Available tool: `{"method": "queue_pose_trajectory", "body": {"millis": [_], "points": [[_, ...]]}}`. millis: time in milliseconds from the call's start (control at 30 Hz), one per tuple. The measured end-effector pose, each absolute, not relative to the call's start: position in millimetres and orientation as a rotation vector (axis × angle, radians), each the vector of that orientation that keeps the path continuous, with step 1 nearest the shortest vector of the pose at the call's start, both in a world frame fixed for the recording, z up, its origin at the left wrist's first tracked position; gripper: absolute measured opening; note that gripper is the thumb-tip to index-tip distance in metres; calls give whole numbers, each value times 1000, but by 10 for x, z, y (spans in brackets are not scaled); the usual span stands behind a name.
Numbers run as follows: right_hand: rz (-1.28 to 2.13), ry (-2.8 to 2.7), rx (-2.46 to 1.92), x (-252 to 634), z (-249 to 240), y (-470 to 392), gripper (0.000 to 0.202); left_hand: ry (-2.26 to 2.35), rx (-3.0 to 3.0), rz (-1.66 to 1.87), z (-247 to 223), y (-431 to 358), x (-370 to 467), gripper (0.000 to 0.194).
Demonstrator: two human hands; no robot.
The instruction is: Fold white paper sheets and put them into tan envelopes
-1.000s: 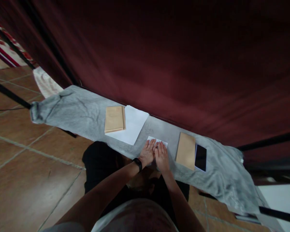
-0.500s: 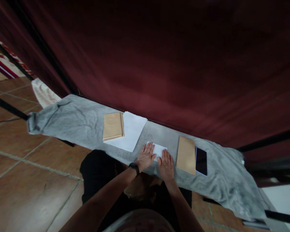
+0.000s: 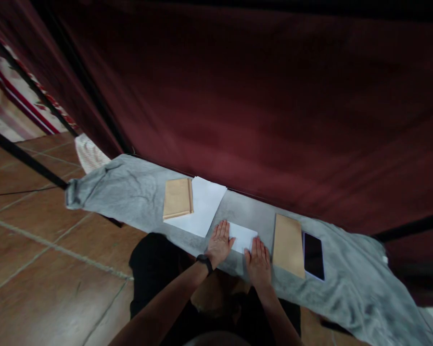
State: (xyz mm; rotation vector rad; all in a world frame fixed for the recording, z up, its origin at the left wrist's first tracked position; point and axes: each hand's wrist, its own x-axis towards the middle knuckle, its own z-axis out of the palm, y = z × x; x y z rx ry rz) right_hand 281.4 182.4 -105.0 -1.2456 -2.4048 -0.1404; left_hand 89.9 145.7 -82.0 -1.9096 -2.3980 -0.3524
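A small folded white paper (image 3: 242, 237) lies flat on the grey cloth (image 3: 247, 207) in front of me. My left hand (image 3: 220, 242) rests flat on its left end, fingers stretched out, with a dark band on the wrist. On the paper's right end lies my right hand (image 3: 259, 262), palm down and fingers extended. Both palms hide the paper's ends. To the right is a brown envelope (image 3: 289, 245). Left of my hands, larger white sheets (image 3: 206, 204) lie partly under a stack of brown envelopes (image 3: 178, 198).
A dark-screened phone (image 3: 313, 256) lies beside the right envelope. Behind the narrow cloth-covered surface hangs a dark red curtain (image 3: 238, 129). Black metal bars (image 3: 29, 156) stand at the left, above a tiled floor (image 3: 57, 283).
My hands have moved apart toward the paper's two ends, and more of its middle shows. The whole view has shifted slightly, so everything sits lower and further right.
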Motion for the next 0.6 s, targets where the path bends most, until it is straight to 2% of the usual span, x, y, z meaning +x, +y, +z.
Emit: {"method": "queue_pose_trajectory", "body": {"millis": [300,500,600], "points": [[-150,-2342,-1215,2807,-1137,1841,61,-2361,-1925,-407,-634,1278,652,51],[-142,-2338,-1217,2800,-1148,1848,62,-2575,-1357,-582,-277,1208,-197,51],[-140,-2342,-1229,2797,-1125,1843,61,-2610,-1044,-670,-102,1171,-569,44]]}}
